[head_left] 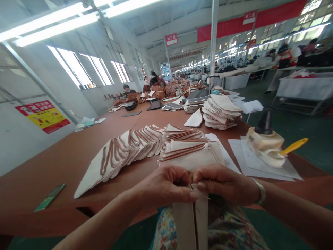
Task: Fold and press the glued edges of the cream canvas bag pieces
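Observation:
My left hand (174, 185) and my right hand (225, 184) meet low in the middle of the view. Between them they pinch the top edge of a cream fabric piece (183, 222), which hangs down over a flowered garment. A dark line runs down the length of the piece. Near my right fingertips a thin, thread-like strand sticks out, too small to make out well. Just beyond the hands lies a stack of cream pieces with brown edges (187, 156). To its left, a fanned row of similar pieces (125, 149) spreads over the brown table (52, 173).
At the right, a cream container with a black cone top (264, 139) and a yellow-handled brush (293, 146) rest on white sheets (236, 156). A green flat object (50, 198) lies at the left edge. Further back are another fabric pile (221, 111) and several people.

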`<state>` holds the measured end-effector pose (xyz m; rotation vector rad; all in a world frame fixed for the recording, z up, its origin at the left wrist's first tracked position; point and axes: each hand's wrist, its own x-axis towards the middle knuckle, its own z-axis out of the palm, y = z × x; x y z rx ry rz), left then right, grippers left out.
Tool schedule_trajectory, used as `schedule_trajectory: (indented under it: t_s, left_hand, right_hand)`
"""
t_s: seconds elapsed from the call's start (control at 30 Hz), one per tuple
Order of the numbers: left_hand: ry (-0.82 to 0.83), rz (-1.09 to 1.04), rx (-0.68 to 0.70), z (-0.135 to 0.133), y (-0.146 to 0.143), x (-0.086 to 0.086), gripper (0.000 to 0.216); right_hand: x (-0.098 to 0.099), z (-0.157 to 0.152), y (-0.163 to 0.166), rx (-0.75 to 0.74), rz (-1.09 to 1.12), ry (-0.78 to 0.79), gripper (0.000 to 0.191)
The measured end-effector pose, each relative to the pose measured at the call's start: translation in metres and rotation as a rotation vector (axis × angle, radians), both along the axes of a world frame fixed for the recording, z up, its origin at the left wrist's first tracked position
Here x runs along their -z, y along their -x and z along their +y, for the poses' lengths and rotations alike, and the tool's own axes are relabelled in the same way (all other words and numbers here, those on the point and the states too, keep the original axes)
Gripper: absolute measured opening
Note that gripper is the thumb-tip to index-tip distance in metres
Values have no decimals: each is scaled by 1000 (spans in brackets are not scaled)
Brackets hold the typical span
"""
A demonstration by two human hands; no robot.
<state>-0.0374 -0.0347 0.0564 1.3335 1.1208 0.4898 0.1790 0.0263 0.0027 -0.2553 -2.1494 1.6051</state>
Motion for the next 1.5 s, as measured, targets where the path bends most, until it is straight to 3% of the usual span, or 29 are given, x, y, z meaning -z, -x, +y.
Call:
schedule_trajectory:
  t_s: [0.27, 0.43, 0.57, 0.77, 1.0, 1.17, 1.33, 1.5]
  left_hand:
    - [66, -34, -117, 3, -9, 4, 13]
    - [-121, 152, -99, 2, -15, 6, 9]
    - [-284, 346, -66, -1, -19, 5, 11]
    - [-416, 377, -96, -5, -21, 16, 16]
    - [-296, 297, -110, -3, -20, 22, 15]
    - [-308, 338, -132, -6, -20, 25, 17]
    - [-340, 322, -128, -8, -20, 26, 15]
    - [-92, 43, -153, -6, -18, 26, 19]
  right_hand:
    - [15, -1, 3, 123, -11, 115, 30]
    - [10, -2, 4, 184, -28, 155, 33]
    - [9, -2, 7, 248, -48, 92, 21]
    - [14, -8, 7, 340, -72, -3, 12]
    - [15, -12, 4, 299, 32, -16, 13]
    - [23, -14, 6, 384, 24, -77, 3]
    - [24, -20, 5, 393, 106, -165, 8]
    - [20, -18, -3, 282, 193, -375, 12]
